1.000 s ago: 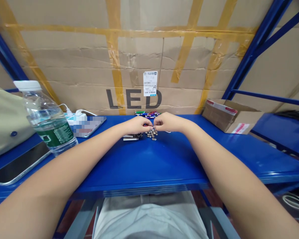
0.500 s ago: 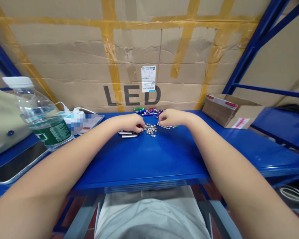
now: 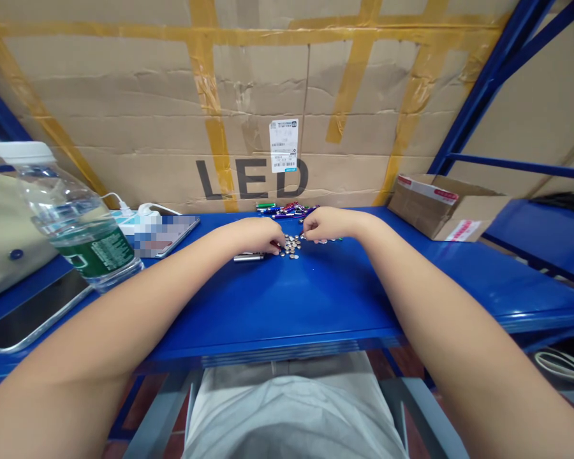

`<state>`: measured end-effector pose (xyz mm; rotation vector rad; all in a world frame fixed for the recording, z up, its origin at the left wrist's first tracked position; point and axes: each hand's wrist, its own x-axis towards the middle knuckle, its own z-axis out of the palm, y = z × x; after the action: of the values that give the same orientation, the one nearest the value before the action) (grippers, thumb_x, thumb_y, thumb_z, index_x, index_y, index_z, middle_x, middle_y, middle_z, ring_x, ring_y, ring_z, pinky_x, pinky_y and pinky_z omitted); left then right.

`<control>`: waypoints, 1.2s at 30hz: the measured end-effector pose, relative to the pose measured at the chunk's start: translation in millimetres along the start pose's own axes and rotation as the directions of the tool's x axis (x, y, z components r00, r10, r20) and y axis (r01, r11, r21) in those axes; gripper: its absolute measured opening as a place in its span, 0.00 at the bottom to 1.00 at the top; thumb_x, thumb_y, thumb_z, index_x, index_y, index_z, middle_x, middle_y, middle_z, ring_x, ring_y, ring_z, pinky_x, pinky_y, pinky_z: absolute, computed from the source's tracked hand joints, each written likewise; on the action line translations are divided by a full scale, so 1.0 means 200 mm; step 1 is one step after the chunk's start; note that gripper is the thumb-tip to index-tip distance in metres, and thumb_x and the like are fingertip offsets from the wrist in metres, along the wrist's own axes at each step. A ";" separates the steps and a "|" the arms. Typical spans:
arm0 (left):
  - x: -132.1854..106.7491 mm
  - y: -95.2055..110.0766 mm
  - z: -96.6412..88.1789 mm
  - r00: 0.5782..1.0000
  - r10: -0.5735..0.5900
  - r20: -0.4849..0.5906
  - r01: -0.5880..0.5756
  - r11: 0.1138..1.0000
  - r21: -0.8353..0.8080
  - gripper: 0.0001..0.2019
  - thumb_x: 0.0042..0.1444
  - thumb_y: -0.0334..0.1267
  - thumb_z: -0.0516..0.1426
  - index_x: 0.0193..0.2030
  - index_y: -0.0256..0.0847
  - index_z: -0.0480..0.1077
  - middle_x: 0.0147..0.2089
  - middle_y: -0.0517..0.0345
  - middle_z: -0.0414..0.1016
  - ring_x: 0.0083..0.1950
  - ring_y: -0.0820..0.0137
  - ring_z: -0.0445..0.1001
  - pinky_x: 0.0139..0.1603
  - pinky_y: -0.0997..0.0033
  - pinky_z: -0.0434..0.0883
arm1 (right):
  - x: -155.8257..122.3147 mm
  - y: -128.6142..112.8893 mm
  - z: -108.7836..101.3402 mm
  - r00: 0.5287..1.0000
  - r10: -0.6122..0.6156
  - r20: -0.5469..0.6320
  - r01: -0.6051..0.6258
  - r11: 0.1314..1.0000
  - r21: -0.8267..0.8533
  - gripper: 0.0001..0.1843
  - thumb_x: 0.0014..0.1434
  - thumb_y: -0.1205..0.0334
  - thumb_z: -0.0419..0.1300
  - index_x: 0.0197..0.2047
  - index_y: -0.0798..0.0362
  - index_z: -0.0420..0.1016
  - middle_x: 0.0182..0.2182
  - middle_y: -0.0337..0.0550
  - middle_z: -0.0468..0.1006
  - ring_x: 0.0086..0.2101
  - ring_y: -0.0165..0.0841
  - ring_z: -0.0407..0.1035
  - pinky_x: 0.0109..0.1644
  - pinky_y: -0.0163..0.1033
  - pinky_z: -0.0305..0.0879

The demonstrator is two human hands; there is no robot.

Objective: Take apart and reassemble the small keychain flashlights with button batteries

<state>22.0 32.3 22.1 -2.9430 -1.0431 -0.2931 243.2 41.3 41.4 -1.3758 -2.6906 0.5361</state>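
Several small round silver discs, like button cells (image 3: 293, 245), lie loose on the blue table (image 3: 287, 299). At their left edge is my left hand (image 3: 263, 235), its fingers closed around a small dark red tube that shows only in part. My right hand (image 3: 319, 224) is at their right edge, thumb and fingers pinched together; what is between them is too small to make out. Beside and partly under my left hand lies a silver tube (image 3: 249, 258). Small shiny metal parts (image 3: 321, 241) show below my right hand. Behind both hands lies a pile of coloured metal tubes (image 3: 291, 210).
On the left stand a water bottle (image 3: 83, 223) and a white power strip (image 3: 136, 221), with a phone (image 3: 33, 312) lying nearby. An open cardboard box (image 3: 440, 207) sits at the right. A large taped carton (image 3: 249, 83) walls off the back.
My left hand has moved slightly right, closer to the discs, with the dark red tube still in its fingers. My right hand stays pinched in nearly the same place. The view has shifted slightly.
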 end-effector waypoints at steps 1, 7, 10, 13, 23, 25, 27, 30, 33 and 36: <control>0.00 0.01 -0.01 0.999 0.001 0.049 -0.002 1.000 0.018 0.03 0.47 0.38 0.62 0.31 0.49 0.78 0.29 0.61 0.78 0.31 0.68 0.71 0.32 0.72 0.62 | 0.00 0.00 0.00 1.000 -0.003 0.001 0.003 1.000 0.004 0.04 0.46 0.66 0.57 0.25 0.52 0.73 0.23 0.41 0.75 0.22 0.29 0.64 0.24 0.36 0.51; 0.00 0.04 -0.07 0.986 -0.026 0.162 0.022 0.999 0.025 0.13 0.45 0.31 0.63 0.39 0.48 0.77 0.35 0.62 0.80 0.32 0.69 0.74 0.31 0.74 0.62 | 0.01 0.00 0.01 1.000 0.003 0.003 -0.003 1.000 0.022 0.04 0.46 0.66 0.58 0.23 0.52 0.74 0.23 0.41 0.75 0.21 0.30 0.64 0.24 0.37 0.51; 0.00 0.04 -0.08 0.988 -0.032 0.150 0.032 0.999 0.004 0.13 0.46 0.31 0.63 0.40 0.47 0.77 0.37 0.61 0.80 0.35 0.69 0.75 0.34 0.74 0.64 | 0.01 0.00 0.01 1.000 -0.006 -0.004 0.006 0.999 0.047 0.03 0.46 0.67 0.59 0.23 0.52 0.74 0.22 0.41 0.74 0.21 0.29 0.63 0.25 0.37 0.52; 0.00 0.03 -0.09 0.985 -0.024 0.170 0.025 1.000 -0.001 0.10 0.49 0.30 0.60 0.39 0.46 0.78 0.38 0.62 0.80 0.39 0.70 0.75 0.38 0.74 0.65 | 0.00 -0.02 0.01 1.000 -0.022 -0.012 0.022 0.999 0.024 0.02 0.47 0.65 0.59 0.24 0.53 0.73 0.23 0.40 0.75 0.22 0.29 0.65 0.26 0.36 0.53; -0.03 -0.05 -0.08 0.988 -0.140 -0.070 0.133 0.986 -0.103 0.13 0.56 0.32 0.53 0.47 0.40 0.73 0.47 0.56 0.77 0.47 0.69 0.73 0.46 0.72 0.67 | 0.02 -0.05 0.02 0.998 -0.036 -0.055 0.030 0.994 -0.108 0.07 0.52 0.63 0.54 0.30 0.53 0.74 0.26 0.40 0.75 0.25 0.29 0.65 0.28 0.34 0.54; -0.04 -0.11 -0.06 0.962 -0.225 -0.157 0.209 0.971 -0.113 0.13 0.58 0.36 0.52 0.48 0.39 0.72 0.48 0.53 0.77 0.48 0.67 0.73 0.48 0.69 0.67 | 0.02 -0.07 0.03 0.992 -0.068 -0.111 0.052 0.988 -0.143 0.07 0.52 0.64 0.55 0.30 0.53 0.74 0.26 0.40 0.75 0.26 0.29 0.65 0.29 0.34 0.54; -0.06 -0.18 -0.04 0.937 -0.286 -0.202 0.280 0.958 -0.058 0.13 0.59 0.38 0.53 0.47 0.37 0.73 0.47 0.51 0.77 0.48 0.64 0.73 0.48 0.66 0.67 | 0.03 -0.09 0.05 0.982 -0.114 -0.151 0.088 0.982 -0.170 0.06 0.52 0.65 0.55 0.29 0.54 0.73 0.27 0.40 0.75 0.26 0.29 0.64 0.30 0.34 0.54; -0.09 -0.29 -0.01 0.927 -0.324 -0.190 0.336 0.941 0.035 0.13 0.59 0.38 0.52 0.46 0.37 0.73 0.48 0.49 0.77 0.49 0.62 0.73 0.50 0.64 0.67 | 0.05 -0.12 0.07 0.966 -0.171 -0.195 0.133 0.972 -0.192 0.06 0.54 0.66 0.55 0.29 0.54 0.73 0.29 0.41 0.76 0.28 0.29 0.65 0.31 0.34 0.55; -0.11 -0.36 0.01 0.917 -0.369 -0.150 0.383 0.921 0.073 0.14 0.59 0.39 0.51 0.46 0.37 0.74 0.48 0.49 0.77 0.49 0.60 0.73 0.50 0.63 0.67 | 0.08 -0.12 0.10 0.948 -0.203 -0.244 0.151 0.965 -0.216 0.06 0.56 0.66 0.56 0.30 0.55 0.74 0.30 0.42 0.77 0.30 0.30 0.66 0.32 0.35 0.55; -0.12 -0.39 0.03 0.911 -0.405 -0.082 0.411 0.908 0.085 0.16 0.59 0.36 0.49 0.48 0.39 0.74 0.51 0.51 0.76 0.51 0.61 0.73 0.52 0.65 0.67 | 0.11 -0.11 0.13 0.937 -0.198 -0.287 0.132 0.963 -0.234 0.07 0.57 0.65 0.56 0.32 0.55 0.75 0.31 0.43 0.77 0.30 0.30 0.66 0.33 0.35 0.55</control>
<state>-43.8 77.6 8.4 -2.5835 -1.6091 -0.3191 207.5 39.3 21.7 -1.1428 -2.6245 0.0137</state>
